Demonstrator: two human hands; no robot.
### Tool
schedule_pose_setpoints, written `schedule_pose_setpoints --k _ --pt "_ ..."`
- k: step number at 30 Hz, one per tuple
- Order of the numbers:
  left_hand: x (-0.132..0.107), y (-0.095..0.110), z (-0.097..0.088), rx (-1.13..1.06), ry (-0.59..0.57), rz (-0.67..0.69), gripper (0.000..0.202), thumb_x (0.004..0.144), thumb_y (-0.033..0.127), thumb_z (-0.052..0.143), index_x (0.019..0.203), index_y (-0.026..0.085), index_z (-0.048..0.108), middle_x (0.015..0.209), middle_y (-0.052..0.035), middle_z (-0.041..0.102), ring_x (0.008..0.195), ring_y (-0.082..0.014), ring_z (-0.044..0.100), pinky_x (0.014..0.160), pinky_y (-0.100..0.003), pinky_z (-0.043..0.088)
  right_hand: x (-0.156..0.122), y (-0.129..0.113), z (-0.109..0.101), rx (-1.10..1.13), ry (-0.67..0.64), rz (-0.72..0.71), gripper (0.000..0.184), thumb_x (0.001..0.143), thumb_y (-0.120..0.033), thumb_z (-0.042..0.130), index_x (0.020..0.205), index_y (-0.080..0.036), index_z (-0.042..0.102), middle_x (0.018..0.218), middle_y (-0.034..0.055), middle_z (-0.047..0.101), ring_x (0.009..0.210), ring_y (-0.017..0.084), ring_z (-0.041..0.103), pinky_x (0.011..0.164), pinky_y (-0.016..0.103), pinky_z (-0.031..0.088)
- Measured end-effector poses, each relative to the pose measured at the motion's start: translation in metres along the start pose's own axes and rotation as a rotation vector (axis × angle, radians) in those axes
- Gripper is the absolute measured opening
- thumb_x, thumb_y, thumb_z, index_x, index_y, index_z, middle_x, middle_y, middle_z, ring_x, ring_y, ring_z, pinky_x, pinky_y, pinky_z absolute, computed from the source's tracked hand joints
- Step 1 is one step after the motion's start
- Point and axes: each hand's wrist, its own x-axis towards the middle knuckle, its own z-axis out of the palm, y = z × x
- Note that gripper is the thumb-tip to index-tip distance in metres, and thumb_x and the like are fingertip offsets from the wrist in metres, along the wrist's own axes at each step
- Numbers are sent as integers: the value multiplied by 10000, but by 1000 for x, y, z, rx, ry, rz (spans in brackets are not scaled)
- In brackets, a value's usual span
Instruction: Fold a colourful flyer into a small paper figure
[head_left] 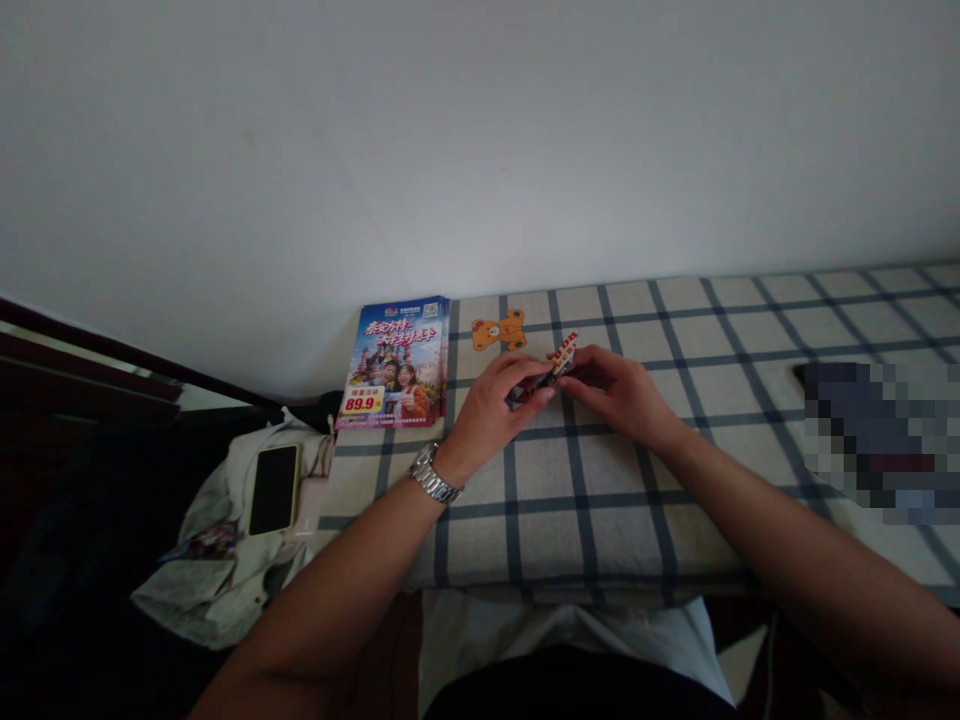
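Note:
Both my hands hold a small folded printed paper (pixel 561 356) above the checked tablecloth (pixel 547 545). Red and yellow print shows on its upper edge, and fingers hide much of the rest. My left hand (pixel 501 398), with a metal watch (pixel 435 474) at the wrist, pinches the paper's left side. On the right side, my right hand (pixel 619 390) grips it between thumb and fingers. Just beyond my left hand lies a flat orange bear figure (pixel 498 330). A stack of colourful flyers (pixel 397 355) rests to the left, against the wall.
Off the table's left end, a phone (pixel 274 490) lies on pale crumpled cloth (pixel 214 585). A dark object (pixel 832 385), partly pixelated, is at the table's right. The white wall (pixel 480 150) borders the far edge.

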Motion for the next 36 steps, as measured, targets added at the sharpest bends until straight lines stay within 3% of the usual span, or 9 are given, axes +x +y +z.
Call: schedule_pose_setpoints --k 24,36 --pt "-2 5 -2 -65 3 -57 233 1028 335 682 1240 237 690 1203 -71 748 1049 -202 738 956 -389 638 -2 -3 5 100 -25 47 274 934 -472 769 1082 -262 673 1077 49 798 1021 244 774 954 430 661" --pt "-3 5 0 -111 14 -108 212 1008 297 690 1203 218 709 1161 -60 773 967 -171 767 873 -312 654 -2 -4 7 109 -1 82 273 905 -460 789 1044 -255 674 1049 43 777 973 231 769 927 412 669"
